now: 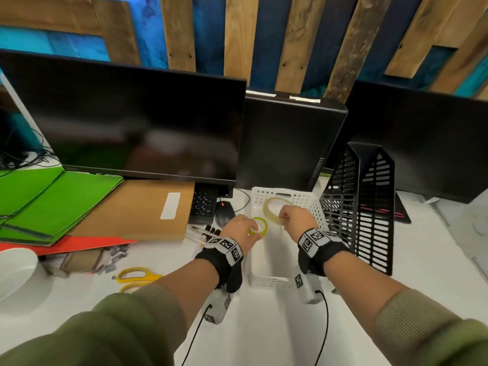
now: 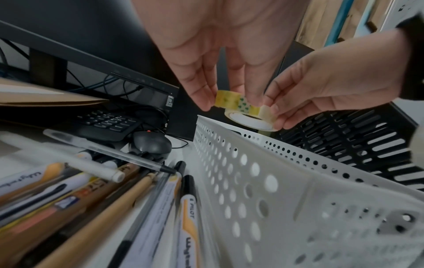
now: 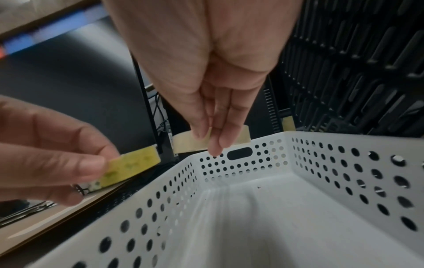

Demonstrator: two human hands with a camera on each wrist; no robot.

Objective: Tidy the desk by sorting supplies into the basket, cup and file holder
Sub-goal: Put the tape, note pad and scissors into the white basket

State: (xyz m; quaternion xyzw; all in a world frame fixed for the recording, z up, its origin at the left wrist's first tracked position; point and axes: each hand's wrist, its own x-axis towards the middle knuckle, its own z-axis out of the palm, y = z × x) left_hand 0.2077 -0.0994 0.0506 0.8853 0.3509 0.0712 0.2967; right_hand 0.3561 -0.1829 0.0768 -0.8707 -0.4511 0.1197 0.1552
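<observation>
While both hands hang over the white basket, each pinches a tape roll.

The left hand pinches the small yellow roll over the basket's left rim; farther back, the right hand pinches the larger clear roll.

A dark monitor fills ten o'clock, a black computer case stands at twelve, and a second monitor sits at two. A keyboard pokes out under the first monitor, with a mouse just beside it at its three o'clock. Cables tangle at nine o'clock. Behind everything, a wall of wooden planks over blue. The tabletop is white.
</observation>
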